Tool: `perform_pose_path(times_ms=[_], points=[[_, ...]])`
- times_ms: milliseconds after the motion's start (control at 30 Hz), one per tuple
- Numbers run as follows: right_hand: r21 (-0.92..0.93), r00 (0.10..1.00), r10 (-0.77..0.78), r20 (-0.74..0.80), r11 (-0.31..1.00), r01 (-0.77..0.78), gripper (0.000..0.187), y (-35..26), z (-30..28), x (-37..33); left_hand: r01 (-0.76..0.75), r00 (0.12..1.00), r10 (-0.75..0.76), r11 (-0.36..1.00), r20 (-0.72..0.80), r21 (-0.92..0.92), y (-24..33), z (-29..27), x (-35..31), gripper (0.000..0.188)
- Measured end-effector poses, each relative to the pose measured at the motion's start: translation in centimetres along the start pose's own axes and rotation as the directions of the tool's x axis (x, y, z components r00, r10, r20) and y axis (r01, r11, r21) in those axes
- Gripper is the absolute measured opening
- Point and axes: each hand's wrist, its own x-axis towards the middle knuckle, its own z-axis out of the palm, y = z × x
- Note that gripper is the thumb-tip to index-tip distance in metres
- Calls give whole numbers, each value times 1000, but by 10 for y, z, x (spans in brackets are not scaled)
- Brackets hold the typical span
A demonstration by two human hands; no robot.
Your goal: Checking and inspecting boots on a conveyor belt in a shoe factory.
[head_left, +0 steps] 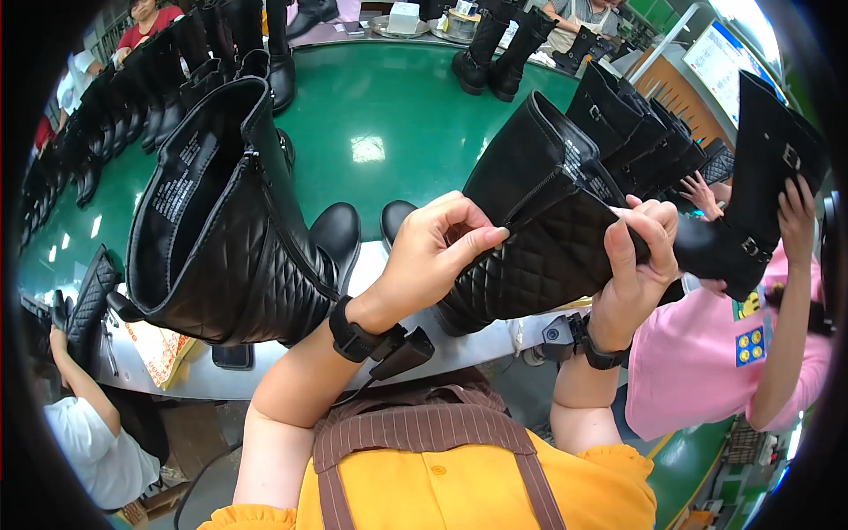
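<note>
A tall black quilted boot (530, 269) stands in front of me, its zipped side opened at the top and printed lining showing inside. My left hand (442, 238) is closed in a pinch beside the zipper (539, 196); what lies between thumb and fingers is too small to make out. On the other side, my right hand (640, 252) pinches the top edge of the boot's shaft between thumb and fingers. A matching boot (238, 238) stands to the left, untouched, its shaft gaping and its toe pointing away.
A green conveyor belt (380, 132) runs behind the metal ledge (300, 362). Rows of black boots (159, 79) line its left side. At right, a co-worker in pink (698, 353) holds up a buckled boot (751, 185). A phone (232, 357) and printed paper (159, 349) lie left.
</note>
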Motion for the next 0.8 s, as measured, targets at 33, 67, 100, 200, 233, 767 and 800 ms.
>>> perform_pose_path(times_ms=[33,67,100,200,233,767,800], points=[[-1,1000,-17,9,1000,17,18,1,-1,0,17,1000,-17,1000,5,0,-2,0,-3,17],[4,1000,8,27,1000,-8,21,0,-3,0,55,998,-55,998,8,6,-4,-1,-5,16],[12,998,5,56,1000,-6,24,-1,-6,2,49,999,-49,999,10,-6,-5,-1,-6,15],[100,951,-187,245,981,167,32,-5,-16,12,77,996,-71,987,50,-144,-7,2,-8,13],[173,915,-245,321,965,198,37,-7,-20,15,99,995,-94,986,45,-134,-8,3,-8,13],[108,961,-124,246,989,99,34,-8,-20,11,-78,997,78,997,11,14,-16,3,-11,16],[118,976,-100,195,990,78,34,-5,-18,9,-57,998,57,998,20,20,-19,1,-14,16]])
